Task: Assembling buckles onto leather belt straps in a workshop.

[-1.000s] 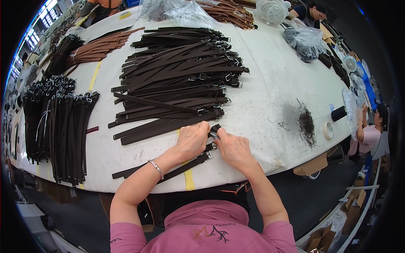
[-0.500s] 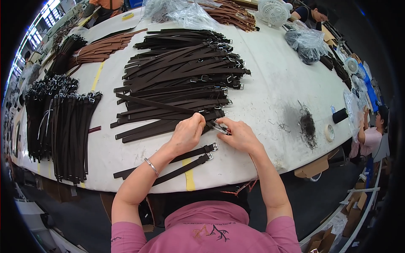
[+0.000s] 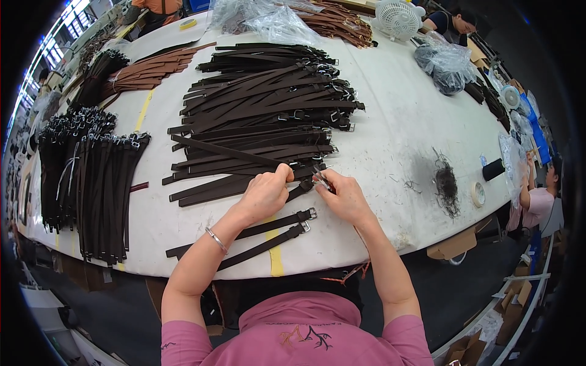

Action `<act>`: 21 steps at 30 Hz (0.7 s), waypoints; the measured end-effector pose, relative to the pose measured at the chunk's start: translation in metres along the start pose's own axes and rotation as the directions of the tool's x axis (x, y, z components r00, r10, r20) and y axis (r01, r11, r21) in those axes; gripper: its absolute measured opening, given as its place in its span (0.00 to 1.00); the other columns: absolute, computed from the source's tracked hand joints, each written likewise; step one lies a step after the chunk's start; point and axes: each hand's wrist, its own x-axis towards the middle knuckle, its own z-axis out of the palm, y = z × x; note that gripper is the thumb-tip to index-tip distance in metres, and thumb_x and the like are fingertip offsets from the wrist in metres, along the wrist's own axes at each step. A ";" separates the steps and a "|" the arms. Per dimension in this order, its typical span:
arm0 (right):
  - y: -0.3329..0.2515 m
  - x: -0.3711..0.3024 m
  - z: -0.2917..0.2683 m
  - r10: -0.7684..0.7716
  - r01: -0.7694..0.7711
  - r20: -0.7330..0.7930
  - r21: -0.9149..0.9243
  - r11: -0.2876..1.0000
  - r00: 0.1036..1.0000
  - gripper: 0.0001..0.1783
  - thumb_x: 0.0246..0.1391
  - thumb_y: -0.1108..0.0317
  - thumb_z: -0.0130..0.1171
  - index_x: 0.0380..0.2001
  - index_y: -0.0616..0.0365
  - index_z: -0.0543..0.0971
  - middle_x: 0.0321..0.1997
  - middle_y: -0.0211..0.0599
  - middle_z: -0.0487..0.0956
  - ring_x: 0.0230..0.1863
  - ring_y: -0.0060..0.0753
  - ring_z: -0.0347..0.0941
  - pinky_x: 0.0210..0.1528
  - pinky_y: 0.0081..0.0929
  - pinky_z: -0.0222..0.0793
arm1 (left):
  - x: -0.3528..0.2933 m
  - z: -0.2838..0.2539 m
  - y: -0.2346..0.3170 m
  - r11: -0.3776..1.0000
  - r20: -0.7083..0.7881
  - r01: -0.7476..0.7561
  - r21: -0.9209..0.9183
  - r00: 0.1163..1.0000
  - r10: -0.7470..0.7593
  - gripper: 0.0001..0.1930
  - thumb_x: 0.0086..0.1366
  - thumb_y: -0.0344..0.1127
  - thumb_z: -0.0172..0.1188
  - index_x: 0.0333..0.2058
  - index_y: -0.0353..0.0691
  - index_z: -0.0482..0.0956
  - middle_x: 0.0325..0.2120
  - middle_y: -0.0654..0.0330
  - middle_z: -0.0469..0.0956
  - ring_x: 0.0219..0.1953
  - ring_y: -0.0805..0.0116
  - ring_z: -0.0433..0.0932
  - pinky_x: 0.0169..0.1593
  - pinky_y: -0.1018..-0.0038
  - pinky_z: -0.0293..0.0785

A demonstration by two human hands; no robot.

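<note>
Hanging strap bundles at counter left edge. Left hand fingers clenched on dark strap, just below big strap pile. Right hand fingers pinch strap's buckle end. Two buckled straps lie nearer counter edge. Thread clump further right.

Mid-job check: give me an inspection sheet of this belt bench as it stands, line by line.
Surface: white table, yellow tape lines.
Job's things: dark belt strap gripped at its buckle end; two finished straps lie nearer the person.
Clutter: big belt pile; hanging bundles; thread scraps; tape roll.
Hands: left hand closed on the strap; right hand pinches a small metal tool.
Cables: nothing seen.
Surroundings: fan, plastic bags, co-worker at right.
</note>
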 end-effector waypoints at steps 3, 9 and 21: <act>0.005 -0.002 0.002 0.047 -0.045 -0.022 0.096 0.994 0.999 0.08 0.50 0.66 0.55 0.31 0.59 0.74 0.18 0.42 0.74 0.20 0.44 0.70 0.25 0.34 0.63 | -0.001 -0.005 -0.001 0.997 0.145 0.062 0.041 0.987 -0.067 0.09 0.53 0.24 0.50 0.35 0.33 0.68 0.20 0.47 0.74 0.29 0.49 0.75 0.36 0.61 0.68; 0.013 -0.006 0.013 0.047 -0.040 -0.055 0.113 0.993 0.997 0.09 0.50 0.67 0.55 0.31 0.61 0.74 0.18 0.44 0.74 0.21 0.46 0.72 0.25 0.37 0.63 | -0.002 -0.010 0.012 0.993 0.299 0.108 0.037 0.947 -0.114 0.08 0.51 0.26 0.51 0.32 0.31 0.71 0.23 0.44 0.76 0.32 0.48 0.76 0.38 0.62 0.70; 0.007 -0.011 0.022 -0.163 0.168 -0.225 0.001 0.986 0.961 0.07 0.53 0.72 0.55 0.27 0.66 0.73 0.18 0.38 0.75 0.17 0.24 0.70 0.18 0.22 0.62 | -0.001 -0.013 0.010 0.991 0.365 0.127 -0.030 0.925 -0.108 0.06 0.49 0.27 0.55 0.26 0.30 0.73 0.20 0.48 0.76 0.27 0.54 0.77 0.33 0.65 0.70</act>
